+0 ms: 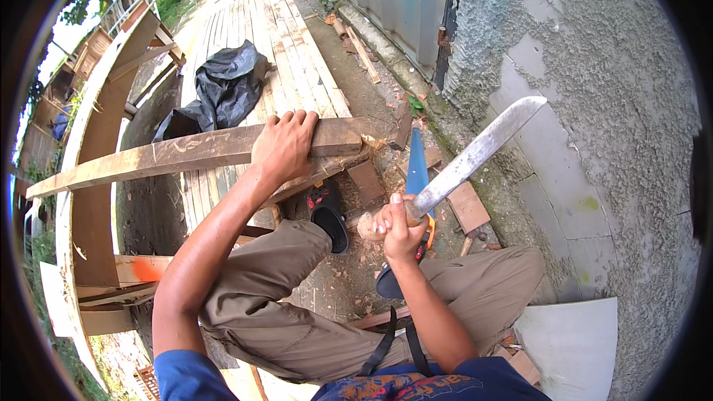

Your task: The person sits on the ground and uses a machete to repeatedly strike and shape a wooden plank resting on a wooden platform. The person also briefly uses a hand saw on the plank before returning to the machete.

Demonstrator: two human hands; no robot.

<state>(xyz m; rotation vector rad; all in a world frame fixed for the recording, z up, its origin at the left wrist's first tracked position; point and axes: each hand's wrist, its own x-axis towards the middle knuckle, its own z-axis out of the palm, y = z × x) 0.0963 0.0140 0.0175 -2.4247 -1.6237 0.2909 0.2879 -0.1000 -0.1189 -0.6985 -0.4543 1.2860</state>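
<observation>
My left hand (285, 146) is closed over the top of a long wooden beam (171, 151), close to its right end. That end rests on the near edge of a slatted wooden platform (286, 44); the beam's other end reaches out to the far left. In my right hand (401, 230) is a machete (475, 152), gripped by its wooden handle (369, 226). Its broad blade points up and to the right, apart from the beam. Rough, splintered wood (375, 141) shows beside the beam's right end.
A black plastic sheet (230, 78) lies crumpled on the platform. Below the beam's end, a handsaw (417, 167) with a blue blade stands among wood blocks (468, 206) and chips. A rough grey wall (624, 104) rises at right. Curved wooden boards (100, 134) stand at left.
</observation>
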